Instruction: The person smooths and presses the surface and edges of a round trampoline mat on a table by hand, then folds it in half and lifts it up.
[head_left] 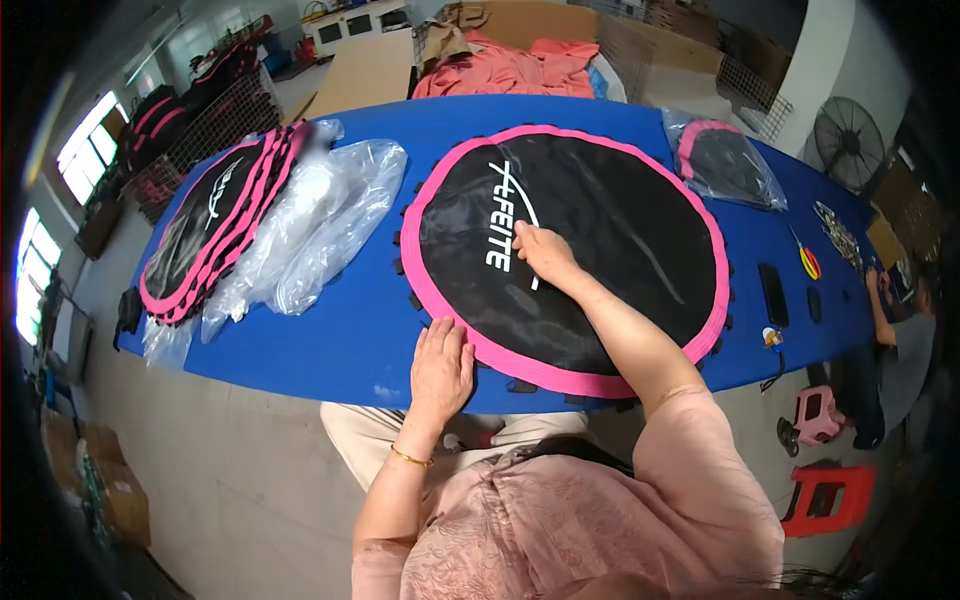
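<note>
A round black mat (pixel 620 250) with a pink rim and white lettering lies flat on the blue table (pixel 290 365). My left hand (pixel 442 365) rests with its fingers stretched out on the mat's near left rim. Over the lettering, my right hand (pixel 543 250) is closed, with its fingertips at the white print; what it holds, if anything, is too small to make out. Left of the mat, several similar black and pink pieces (pixel 205 215) lie stacked beside crumpled clear plastic bags (pixel 330 215).
A bagged black and pink piece (pixel 725 165) lies at the back right. Scissors (pixel 808 262), a black phone (pixel 773 295) and a heap of small metal parts (pixel 838 235) are on the right. Another person (pixel 905 360) sits at the right end, near a red stool (pixel 828 500).
</note>
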